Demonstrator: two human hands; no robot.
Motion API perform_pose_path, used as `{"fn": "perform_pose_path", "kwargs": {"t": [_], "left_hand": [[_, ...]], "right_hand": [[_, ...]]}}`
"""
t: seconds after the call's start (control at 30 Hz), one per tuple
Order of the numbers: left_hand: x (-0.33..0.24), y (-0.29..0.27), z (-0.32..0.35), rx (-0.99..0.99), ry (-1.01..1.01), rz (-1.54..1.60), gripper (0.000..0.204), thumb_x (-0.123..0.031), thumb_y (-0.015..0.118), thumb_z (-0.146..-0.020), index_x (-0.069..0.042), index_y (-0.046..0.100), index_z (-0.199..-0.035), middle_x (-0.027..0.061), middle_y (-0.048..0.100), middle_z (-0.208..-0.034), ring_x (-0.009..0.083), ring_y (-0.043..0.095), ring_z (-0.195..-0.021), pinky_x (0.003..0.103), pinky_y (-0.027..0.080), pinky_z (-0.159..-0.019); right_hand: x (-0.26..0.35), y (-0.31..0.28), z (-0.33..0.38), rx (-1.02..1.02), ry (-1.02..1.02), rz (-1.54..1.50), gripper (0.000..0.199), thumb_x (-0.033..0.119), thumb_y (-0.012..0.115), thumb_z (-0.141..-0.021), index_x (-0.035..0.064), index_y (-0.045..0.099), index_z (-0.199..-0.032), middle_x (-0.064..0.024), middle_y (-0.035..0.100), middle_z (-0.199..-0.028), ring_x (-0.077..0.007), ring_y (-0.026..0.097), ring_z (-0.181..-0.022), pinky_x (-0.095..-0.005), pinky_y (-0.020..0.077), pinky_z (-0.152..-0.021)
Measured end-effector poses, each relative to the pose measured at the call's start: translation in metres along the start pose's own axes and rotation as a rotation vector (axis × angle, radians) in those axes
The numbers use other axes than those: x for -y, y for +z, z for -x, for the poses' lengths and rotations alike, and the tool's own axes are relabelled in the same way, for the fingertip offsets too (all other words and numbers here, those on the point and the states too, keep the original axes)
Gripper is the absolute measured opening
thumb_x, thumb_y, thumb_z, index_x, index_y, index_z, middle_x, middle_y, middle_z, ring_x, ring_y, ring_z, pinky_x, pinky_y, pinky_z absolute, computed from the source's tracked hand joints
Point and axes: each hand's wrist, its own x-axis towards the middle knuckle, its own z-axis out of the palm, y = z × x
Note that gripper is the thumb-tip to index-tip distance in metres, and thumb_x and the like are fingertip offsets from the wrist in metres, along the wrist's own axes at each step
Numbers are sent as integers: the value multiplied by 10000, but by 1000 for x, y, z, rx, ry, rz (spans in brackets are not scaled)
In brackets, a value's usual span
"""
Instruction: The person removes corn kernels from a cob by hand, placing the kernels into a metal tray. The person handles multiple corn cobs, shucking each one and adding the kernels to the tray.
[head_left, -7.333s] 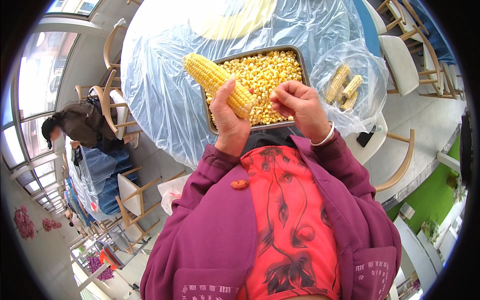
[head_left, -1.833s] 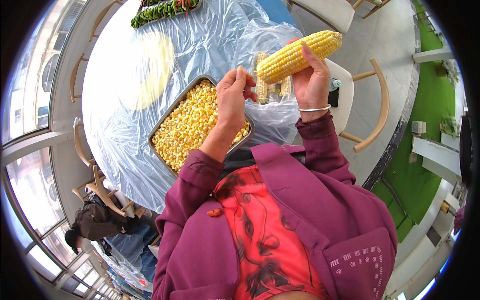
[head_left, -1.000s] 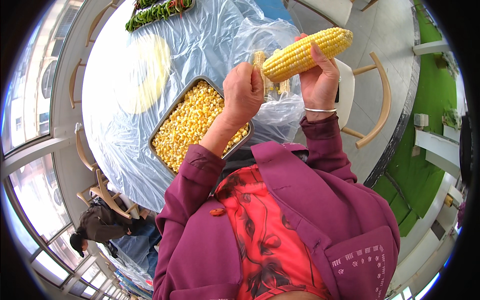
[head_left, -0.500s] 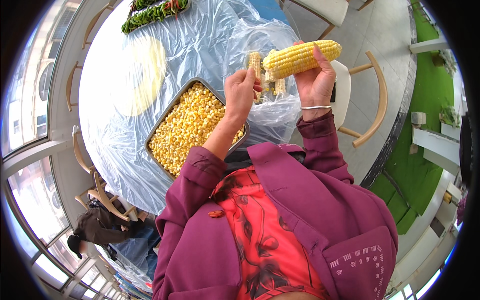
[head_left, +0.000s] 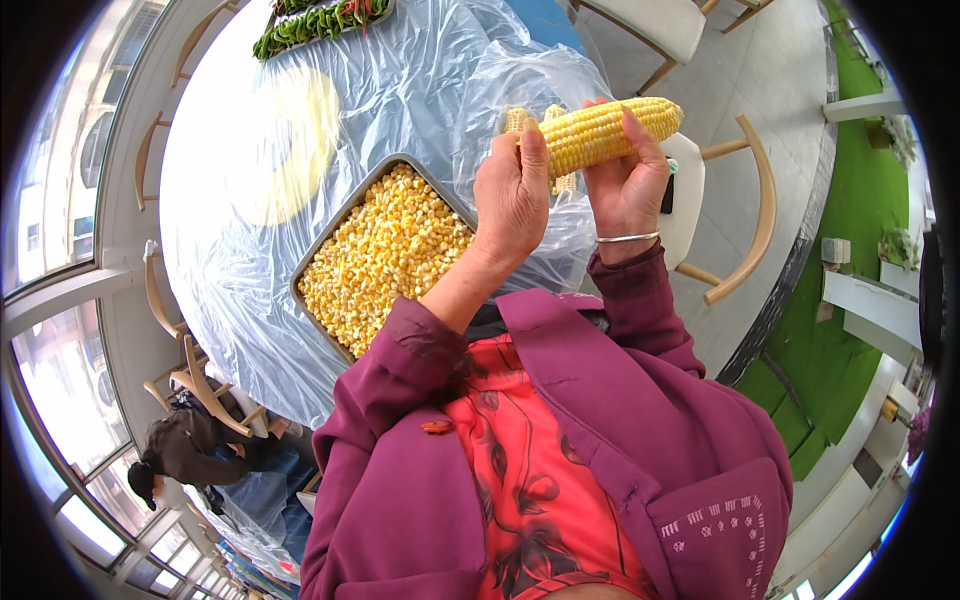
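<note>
My right hand (head_left: 626,190), with a silver bangle at its wrist, grips a yellow ear of corn (head_left: 620,132) above the table's right edge. My left hand (head_left: 512,196) is closed against the ear's left end, its thumb upright there; its other fingertips are hidden. Just left of my hands, a grey rectangular tray (head_left: 322,240) is heaped with loose corn kernels (head_left: 385,255). Behind the left hand, pale stripped cobs (head_left: 515,120) lie on a clear plastic bag (head_left: 560,70), partly covered by my hands and the ear.
Crinkled clear plastic covers the round table (head_left: 250,310). A tray of green and red peppers (head_left: 320,28) stands at its far side. On the right is a wooden-armed chair (head_left: 750,215) with a dark phone-like object (head_left: 668,188) on its seat. A seated person (head_left: 195,445) is at the lower left.
My left hand has moved right and slightly down, from beside the ear to its end. The ear has lowered slightly and its left end now sits behind my left thumb.
</note>
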Motion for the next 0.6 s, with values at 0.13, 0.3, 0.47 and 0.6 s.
{"fn": "perform_pose_path", "kwargs": {"t": [0.13, 0.3, 0.47, 0.6], "left_hand": [[3, 2, 6, -89, 32, -45, 453, -363, 349, -1002, 8, 541, -827, 190, 560, -656, 361, 559, -614, 416, 430, -576], [11, 2, 8, -132, 66, -100, 436, -317, 322, -1007, -3, 523, -783, 193, 551, -621, 395, 550, -586, 438, 410, -534], [7, 2, 11, -136, 65, -125, 424, -271, 300, -1008, -4, 517, -762, 187, 522, -562, 402, 525, -534, 439, 395, -494], [19, 6, 10, -177, 42, -59, 440, -291, 314, -1010, 6, 509, -750, 113, 502, -523, 264, 511, -460, 382, 387, -456]], "right_hand": [[-2, 1, 7, 7, 8, 1, 460, 70, 643, -811, -12, 433, -1213, -182, 539, -1155, -304, 505, -1122, -472, 366, -1023], [0, 1, 12, -5, 40, 18, 516, 9, 660, -769, -20, 407, -1218, -181, 527, -1147, -312, 515, -1114, -465, 369, -1022], [2, 0, 12, -42, 67, -16, 479, -22, 648, -749, -59, 432, -1175, -176, 546, -1082, -314, 542, -1073, -430, 402, -999], [1, -5, 10, -60, 84, -27, 464, 2, 655, -744, -59, 448, -1155, -166, 548, -1085, -301, 547, -1066, -431, 407, -990]]}}
